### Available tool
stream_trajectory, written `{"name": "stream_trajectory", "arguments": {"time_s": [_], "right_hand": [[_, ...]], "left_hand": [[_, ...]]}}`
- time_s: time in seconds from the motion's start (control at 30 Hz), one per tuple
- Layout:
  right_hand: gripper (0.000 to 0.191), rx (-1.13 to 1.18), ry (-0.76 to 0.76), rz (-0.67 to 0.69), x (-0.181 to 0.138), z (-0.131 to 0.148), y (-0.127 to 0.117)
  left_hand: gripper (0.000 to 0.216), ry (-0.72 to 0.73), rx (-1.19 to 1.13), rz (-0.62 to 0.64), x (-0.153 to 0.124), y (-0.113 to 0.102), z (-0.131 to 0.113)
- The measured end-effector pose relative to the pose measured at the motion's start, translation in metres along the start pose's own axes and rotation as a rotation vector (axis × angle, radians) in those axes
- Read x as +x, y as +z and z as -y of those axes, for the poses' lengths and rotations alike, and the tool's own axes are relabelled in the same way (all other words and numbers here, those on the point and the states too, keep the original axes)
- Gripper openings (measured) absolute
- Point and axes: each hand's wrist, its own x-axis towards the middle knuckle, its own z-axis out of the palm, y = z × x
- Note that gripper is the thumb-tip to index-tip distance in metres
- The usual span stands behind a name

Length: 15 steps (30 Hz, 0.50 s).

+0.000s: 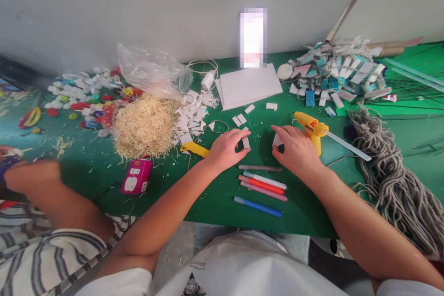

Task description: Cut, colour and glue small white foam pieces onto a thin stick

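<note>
My left hand [227,149] is curved around a small white block [246,141], which sits between thumb and forefinger. Opposite it, my right hand [294,150] has another small white piece [277,140] between thumb and forefinger, partly hidden by the fingers. A gap of green tabletop separates the two hands. Right beside my right hand lies a yellow glue gun [312,130] with a clear glue stick [348,145] in its back. Several felt-tip pens, among them an orange one [262,184] and a blue one [258,206], lie below the hands. A few white blocks [239,120] lie just beyond.
White sheets [249,85] and a blurred bright screen [253,37] are at the back. Left are wood shavings [145,125], bottle caps [79,88], a yellow-handled tool [194,149] and a pink socket box [136,176]. Right are scraps [343,71] and grey yarn [391,171]. Another person's arm [76,203] rests left.
</note>
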Motion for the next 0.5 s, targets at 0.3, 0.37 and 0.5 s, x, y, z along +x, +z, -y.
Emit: {"name": "stream_trajectory", "arguments": {"time_s": [0.3,0.37,0.5], "right_hand": [[0.048,-0.022,0.025,0.032,0.001,0.003,-0.002],[0.048,-0.027,0.016,0.024,0.001,0.003,-0.001],[0.048,-0.008,-0.014,0.025,0.001,0.003,0.000]], "left_hand": [[0.046,0.060,0.308,0.154,0.028,-0.017,0.011],[0.051,0.088,0.344,0.227,0.036,-0.022,0.010],[0.046,0.129,0.382,0.321,0.049,-0.025,0.008]]}}
